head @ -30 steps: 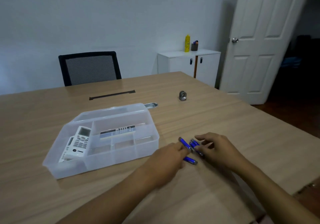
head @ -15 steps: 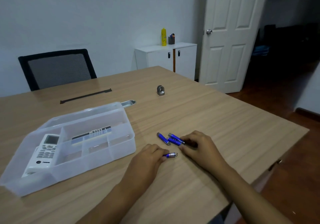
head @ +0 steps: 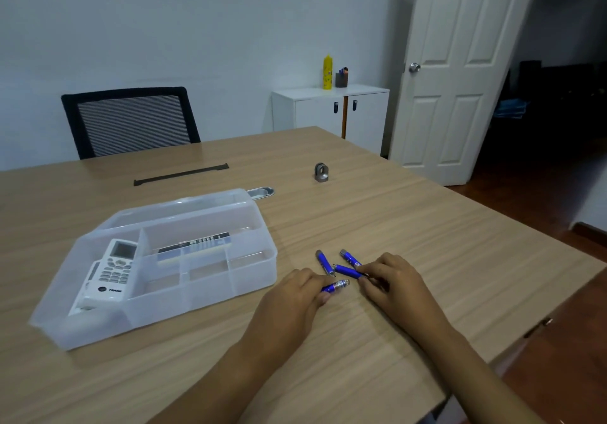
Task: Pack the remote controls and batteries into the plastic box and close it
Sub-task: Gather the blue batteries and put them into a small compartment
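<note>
Wooden table: one battery is pinched by the left hand; another battery is pinched by the right hand.

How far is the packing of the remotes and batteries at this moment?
Done: the white remote and a dark remote lie in the open plastic box. In hand: the left hand and right hand are on the blue batteries on the table. Left: batteries in, box shut.

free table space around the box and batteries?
Bare: right of the batteries to the table edge; between plastic box and metal ring; near edge below the box. Crowded: both hands, left and right, at the batteries.
</note>
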